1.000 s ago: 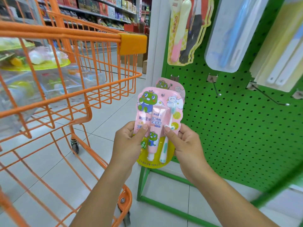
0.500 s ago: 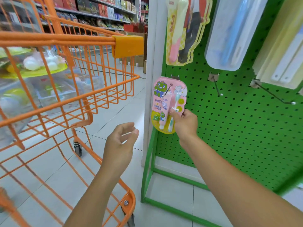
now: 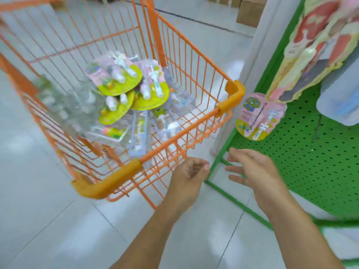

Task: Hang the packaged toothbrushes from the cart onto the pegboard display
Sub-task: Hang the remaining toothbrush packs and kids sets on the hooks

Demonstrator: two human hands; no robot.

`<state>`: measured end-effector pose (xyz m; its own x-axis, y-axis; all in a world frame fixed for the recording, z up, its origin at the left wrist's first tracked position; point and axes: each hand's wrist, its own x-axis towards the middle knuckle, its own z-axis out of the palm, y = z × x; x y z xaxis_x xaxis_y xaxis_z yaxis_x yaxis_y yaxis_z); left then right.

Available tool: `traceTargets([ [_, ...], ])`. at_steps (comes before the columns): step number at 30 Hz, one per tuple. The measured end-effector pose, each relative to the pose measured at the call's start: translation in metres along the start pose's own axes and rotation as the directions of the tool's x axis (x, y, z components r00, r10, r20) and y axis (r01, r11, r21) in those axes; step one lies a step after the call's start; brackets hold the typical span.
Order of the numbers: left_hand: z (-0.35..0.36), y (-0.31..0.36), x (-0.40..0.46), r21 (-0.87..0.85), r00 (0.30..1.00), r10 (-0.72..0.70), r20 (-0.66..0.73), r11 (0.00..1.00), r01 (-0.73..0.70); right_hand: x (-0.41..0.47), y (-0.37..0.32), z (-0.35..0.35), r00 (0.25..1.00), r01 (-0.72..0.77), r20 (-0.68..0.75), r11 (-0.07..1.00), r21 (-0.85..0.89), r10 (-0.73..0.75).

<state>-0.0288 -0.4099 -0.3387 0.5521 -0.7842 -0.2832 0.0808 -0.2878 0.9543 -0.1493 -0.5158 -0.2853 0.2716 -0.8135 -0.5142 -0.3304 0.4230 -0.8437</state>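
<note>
Both hands empty now, left hand [image 3: 189, 172] loosely curled, right hand [image 3: 252, 169] spread, lower centre, presumably heading for the cart [image 3: 231, 105] to fetch another pack.

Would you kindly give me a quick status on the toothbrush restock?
Both hands empty: left hand loosely curled, right hand open. One pink pack on the pegboard. More packs in the cart. Nothing blocking.

Orange cart [image 3: 231, 105], toothbrush packs [image 3: 120, 80] piled inside (blurred)
</note>
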Motion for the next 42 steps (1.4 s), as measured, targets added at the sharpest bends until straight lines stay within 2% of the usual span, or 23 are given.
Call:
traceTargets([
  [6, -0.031, 0.142, -0.1, -0.055, 0.969, -0.219, 0.115, 0.973, 0.226, -0.114, -0.136, 0.007, 0.99, 0.092, 0.109, 0.994, -0.051, -0.086],
  [9, -0.064, 0.222, -0.127, -0.126, 0.956, -0.256, 0.142, 0.953, 0.274, -0.139, -0.192, 0.022, 0.97, 0.097, 0.232, 0.991, -0.094, -0.073],
  [11, -0.097, 0.264, -0.13, -0.182, 0.964, -0.266, 0.006, 0.948, 0.262, -0.146, -0.219, 0.037, 0.953, 0.087, 0.3, 0.985, -0.15, -0.039],
  [13, -0.139, 0.29, -0.122, -0.189, 0.945, -0.256, -0.204, 0.957, 0.219, -0.15, -0.239, 0.058, 0.934, 0.099, 0.357, 0.962, -0.254, -0.001],
  [16, -0.209, 0.299, -0.091, 0.022, 0.86, -0.158, -0.485, 0.981, 0.193, -0.143, -0.254, 0.103, 0.911, 0.188, 0.412, 0.9, -0.394, -0.01],
  [18, -0.253, 0.294, -0.06, 0.126, 0.816, -0.102, -0.569, 0.97, 0.209, -0.127, -0.258, 0.143, 0.916, 0.224, 0.401, 0.847, -0.482, -0.014],
  [21, -0.299, 0.281, -0.002, 0.189, 0.854, -0.195, -0.482, 0.929, 0.318, -0.075, -0.257, 0.204, 0.956, 0.177, 0.292, 0.822, -0.541, -0.013],
  [23, -0.314, 0.276, 0.038, 0.237, 0.889, -0.279, -0.363, 0.895, 0.378, -0.03, -0.255, 0.24, 0.986, 0.128, 0.164, 0.749, -0.65, -0.026],
  [25, -0.317, 0.275, 0.074, 0.262, 0.909, -0.341, -0.242, 0.879, 0.399, 0.014, -0.244, 0.267, 0.998, 0.004, 0.043, 0.662, -0.75, 0.042],
  [28, -0.309, 0.277, 0.114, 0.312, 0.874, -0.477, -0.092, 0.82, 0.48, 0.052, -0.229, 0.293, 0.984, -0.171, -0.111, 0.543, -0.822, 0.141],
  [30, -0.301, 0.27, 0.138, 0.236, 0.826, -0.561, -0.049, 0.797, 0.556, 0.063, -0.229, 0.299, 0.976, -0.215, -0.168, 0.525, -0.824, 0.136],
  [32, -0.293, 0.255, 0.158, 0.131, 0.777, -0.628, -0.055, 0.766, 0.629, 0.072, -0.23, 0.293, 0.974, -0.224, -0.196, 0.577, -0.785, 0.112],
  [35, -0.282, 0.242, 0.176, 0.036, 0.729, -0.673, -0.127, 0.731, 0.681, 0.07, -0.234, 0.265, 0.98, -0.176, -0.188, 0.727, -0.664, 0.065],
  [38, -0.271, 0.239, 0.179, -0.028, 0.734, -0.675, -0.082, 0.737, 0.675, 0.049, -0.242, 0.236, 0.988, -0.134, -0.14, 0.826, -0.547, 0.068],
  [42, -0.256, 0.254, 0.168, -0.128, 0.723, -0.69, -0.039, 0.721, 0.681, 0.019, -0.244, 0.206, 0.991, -0.12, -0.091, 0.96, -0.253, 0.1],
])
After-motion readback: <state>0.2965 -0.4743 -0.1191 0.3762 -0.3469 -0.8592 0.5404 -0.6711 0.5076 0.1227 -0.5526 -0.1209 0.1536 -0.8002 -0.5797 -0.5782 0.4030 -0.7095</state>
